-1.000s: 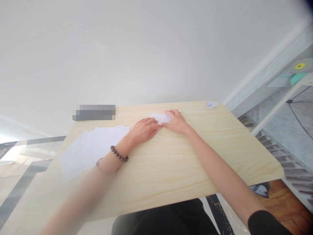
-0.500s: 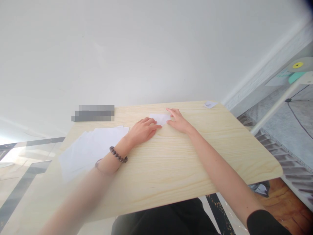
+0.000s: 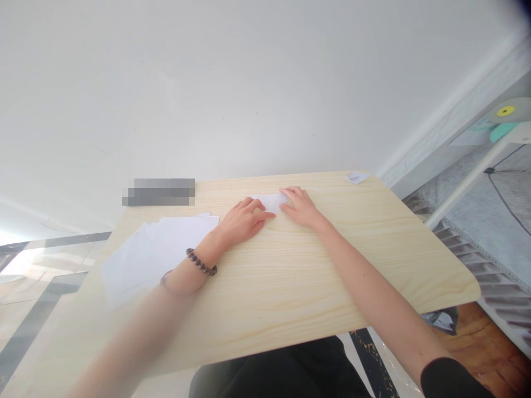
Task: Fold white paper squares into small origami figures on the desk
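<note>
Two hands meet over one slip of paper, which lies toward the far side of the counter, around the middle. The fingers of the left hand are apart, resting on its left end; those of the right hand are also apart, thumb and forefinger parted at its right end. Neither looks clamped.

The slip could skid or twist — it seems light, and uneven pressure from the two sides would do it. A crease could also set crooked if the edges were pressed out of line, or the paper buckle if pushed from both ends.

Counted outward: one slip, two hands, one string of beads on the left wrist, several overlapping sheets at left — exact number hidden — and one folded scrap at the far right corner.
</note>
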Demonstrator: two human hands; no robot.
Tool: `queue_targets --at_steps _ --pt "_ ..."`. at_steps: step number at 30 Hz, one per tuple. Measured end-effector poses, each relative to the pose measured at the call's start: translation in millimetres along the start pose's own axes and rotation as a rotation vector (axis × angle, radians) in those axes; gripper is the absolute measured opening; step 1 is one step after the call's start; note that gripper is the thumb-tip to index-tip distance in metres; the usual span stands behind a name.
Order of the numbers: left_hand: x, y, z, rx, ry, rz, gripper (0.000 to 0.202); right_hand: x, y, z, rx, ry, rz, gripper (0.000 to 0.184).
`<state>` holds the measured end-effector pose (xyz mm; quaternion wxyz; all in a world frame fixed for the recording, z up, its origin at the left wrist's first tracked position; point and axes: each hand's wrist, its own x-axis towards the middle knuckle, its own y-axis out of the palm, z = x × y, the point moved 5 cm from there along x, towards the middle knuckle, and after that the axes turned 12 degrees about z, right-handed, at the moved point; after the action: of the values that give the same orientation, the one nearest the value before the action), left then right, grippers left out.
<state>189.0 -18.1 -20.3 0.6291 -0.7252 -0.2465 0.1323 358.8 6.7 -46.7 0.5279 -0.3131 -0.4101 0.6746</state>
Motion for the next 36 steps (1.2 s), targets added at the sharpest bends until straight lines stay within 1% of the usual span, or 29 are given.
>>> queue_targets --at_steps 4,8,10,12,17,22,24,27,28,32,36 --pt "0 0.8 7 -0.052 -0.021 -0.018 0.035 -3 2 9 -0.072 -0.052 -0.017 0.047" --pt "-1 3.7 20 -0.041 -0.163 -0.079 0.036 -6 2 14 -0.080 -0.097 -0.011 0.048" --pt "-2 6.9 25 -0.039 -0.222 -0.081 0.042 -7 2 15 -0.072 -0.122 -0.014 0.049" --pt "-1 9.7 27 -0.042 -0.241 -0.068 0.044 -7 2 17 -0.050 -0.152 -0.021 0.048" --pt "0 11.1 29 -0.049 -0.251 -0.075 0.043 -9 -2 22 0.045 -0.213 -0.063 0.042" --pt "0 12.9 31 -0.073 -0.253 -0.072 0.051 -12 -6 26 0.165 -0.254 -0.065 0.030" --pt "1 12.8 31 -0.083 -0.235 -0.073 0.051 -12 -6 24 0.250 -0.251 -0.048 0.034" --pt "1 10.5 28 -0.090 -0.201 -0.090 0.045 -11 -5 20 0.333 -0.231 -0.029 0.050" --pt "1 9.0 27 -0.089 -0.191 -0.105 0.042 -10 -5 20 0.334 -0.233 -0.021 0.050" --pt "1 3.2 23 -0.075 -0.150 -0.160 0.030 -8 -4 23 0.303 -0.273 0.004 0.027" --pt "3 3.2 21 -0.057 -0.138 -0.124 0.023 -7 -5 23 0.315 -0.286 0.009 0.019"
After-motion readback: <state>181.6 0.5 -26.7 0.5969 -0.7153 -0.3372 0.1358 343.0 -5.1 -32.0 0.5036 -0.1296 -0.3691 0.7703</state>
